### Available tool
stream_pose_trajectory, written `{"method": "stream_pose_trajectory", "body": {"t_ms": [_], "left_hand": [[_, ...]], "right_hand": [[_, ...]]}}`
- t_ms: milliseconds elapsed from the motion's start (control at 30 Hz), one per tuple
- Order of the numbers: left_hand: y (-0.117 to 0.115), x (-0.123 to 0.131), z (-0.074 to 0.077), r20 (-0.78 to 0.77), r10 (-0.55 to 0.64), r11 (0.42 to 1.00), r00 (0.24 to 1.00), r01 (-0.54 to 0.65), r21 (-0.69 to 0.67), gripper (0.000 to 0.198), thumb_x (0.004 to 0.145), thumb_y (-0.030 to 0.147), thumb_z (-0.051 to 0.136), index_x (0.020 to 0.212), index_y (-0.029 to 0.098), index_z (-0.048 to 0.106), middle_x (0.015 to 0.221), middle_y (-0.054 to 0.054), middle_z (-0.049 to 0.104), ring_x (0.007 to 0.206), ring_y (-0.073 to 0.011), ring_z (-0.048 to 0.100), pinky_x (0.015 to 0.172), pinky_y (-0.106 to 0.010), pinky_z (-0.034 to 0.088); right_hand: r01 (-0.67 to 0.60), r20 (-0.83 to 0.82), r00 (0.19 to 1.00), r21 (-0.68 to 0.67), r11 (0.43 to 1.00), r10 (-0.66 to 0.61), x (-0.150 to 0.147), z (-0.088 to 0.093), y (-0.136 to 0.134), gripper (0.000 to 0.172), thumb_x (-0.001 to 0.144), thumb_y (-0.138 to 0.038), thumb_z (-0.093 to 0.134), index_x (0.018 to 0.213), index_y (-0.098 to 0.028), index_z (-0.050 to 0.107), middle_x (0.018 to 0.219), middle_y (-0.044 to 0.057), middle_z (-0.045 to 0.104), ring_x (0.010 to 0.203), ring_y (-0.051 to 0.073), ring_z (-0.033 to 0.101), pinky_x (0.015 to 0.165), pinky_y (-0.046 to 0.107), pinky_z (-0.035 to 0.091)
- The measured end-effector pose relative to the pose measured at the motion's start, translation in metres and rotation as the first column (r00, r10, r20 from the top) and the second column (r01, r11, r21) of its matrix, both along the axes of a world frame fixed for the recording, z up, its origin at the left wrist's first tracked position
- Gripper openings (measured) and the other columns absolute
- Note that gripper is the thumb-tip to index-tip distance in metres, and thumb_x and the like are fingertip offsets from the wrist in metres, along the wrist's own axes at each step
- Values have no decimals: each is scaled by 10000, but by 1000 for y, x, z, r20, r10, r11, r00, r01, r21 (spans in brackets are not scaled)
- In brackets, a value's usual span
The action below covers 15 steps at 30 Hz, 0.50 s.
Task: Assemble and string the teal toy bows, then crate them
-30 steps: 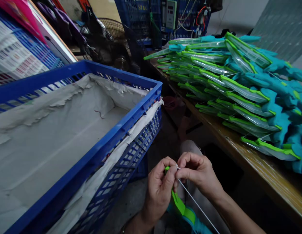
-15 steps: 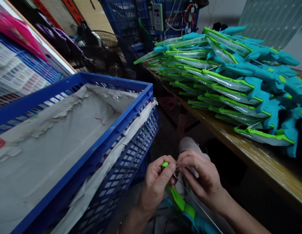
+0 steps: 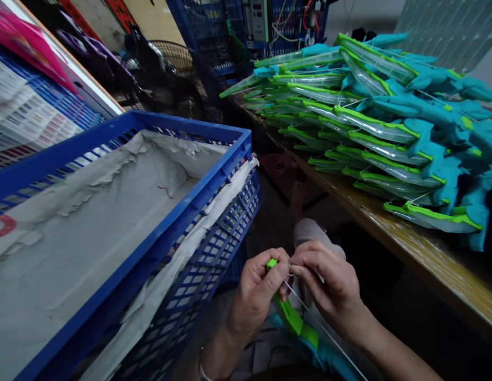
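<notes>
Near my lap, my left hand (image 3: 260, 286) is closed around the bright green tip of a toy bow (image 3: 291, 319), whose green limb runs down into a teal part at the bottom of the view. A thin white string (image 3: 329, 334) stretches from the fingertips toward the lower right. My right hand (image 3: 329, 278) meets the left one at the tip, thumb and fingers pinched together on the string's end. The fingers partly hide the exact spot where string and tip meet.
A blue crate (image 3: 182, 206) lined with torn pale sheeting stands at my left. To the right, a stack of green and teal toy bows (image 3: 373, 121) lies on a wooden bench (image 3: 392, 238). Behind are more blue crates (image 3: 206, 32) and a small control box (image 3: 256, 18) with wires.
The view has shifted slightly. Both hands stay together at the bow's tip, still pinching, with only slight finger movement.
</notes>
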State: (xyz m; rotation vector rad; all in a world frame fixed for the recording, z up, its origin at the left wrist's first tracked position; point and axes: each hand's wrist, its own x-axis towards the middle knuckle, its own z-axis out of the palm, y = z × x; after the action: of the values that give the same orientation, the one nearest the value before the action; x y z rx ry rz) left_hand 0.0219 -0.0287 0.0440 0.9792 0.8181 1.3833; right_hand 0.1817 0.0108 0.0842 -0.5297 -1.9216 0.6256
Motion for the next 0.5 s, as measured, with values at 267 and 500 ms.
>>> {"method": "stream_pose_trajectory", "body": {"t_ms": [267, 500], "left_hand": [[-3, 0, 0, 39, -10, 998, 999, 8, 63, 272, 988, 383, 676, 805, 184, 643, 744, 19, 533, 613, -88, 506, 580, -222, 411], [-7, 4, -1, 30, -4, 997, 1000, 2, 80, 277, 1007, 397, 643, 824, 189, 633, 755, 15, 525, 629, -95, 490, 575, -231, 378]], "right_hand": [[6, 85, 996, 154, 988, -19, 0, -1, -6, 172, 994, -29, 559, 1079, -165, 620, 941, 85, 669, 864, 179, 644, 730, 312, 574], [42, -15, 999, -71, 997, -44, 1, 1, -19, 140, 1028, -82, 484, 984, -196, 552, 919, 35, 660, 825, 127, 651, 744, 250, 538]]}}
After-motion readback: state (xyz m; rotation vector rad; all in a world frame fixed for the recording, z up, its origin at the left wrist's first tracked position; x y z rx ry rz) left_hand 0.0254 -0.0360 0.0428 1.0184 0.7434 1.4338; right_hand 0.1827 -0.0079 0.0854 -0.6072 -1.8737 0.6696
